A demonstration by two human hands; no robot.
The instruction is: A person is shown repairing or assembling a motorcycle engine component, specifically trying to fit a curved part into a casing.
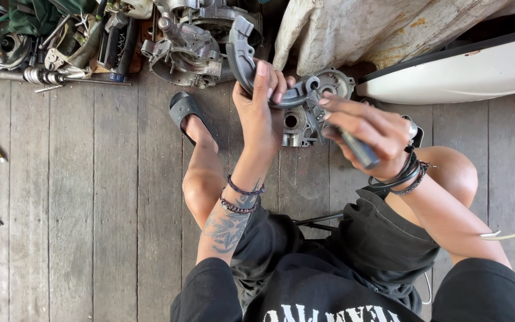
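Gleaming curved grey metal brake shoe [247, 62]

Tool tip [329, 128] behind right-hand fingers [353, 119], engine casing [302, 122] partly behind both hands, parts pile [61, 36] cropped at top edge.

The left hand [261, 113] holds a curved metal part [251, 65] above the plank floor [90, 197] — the right hand [368, 131], just beside it, grips a tool handle [359, 149]. An engine casing [311, 113] lies beneath both; more engine parts [192, 42] lie behind.
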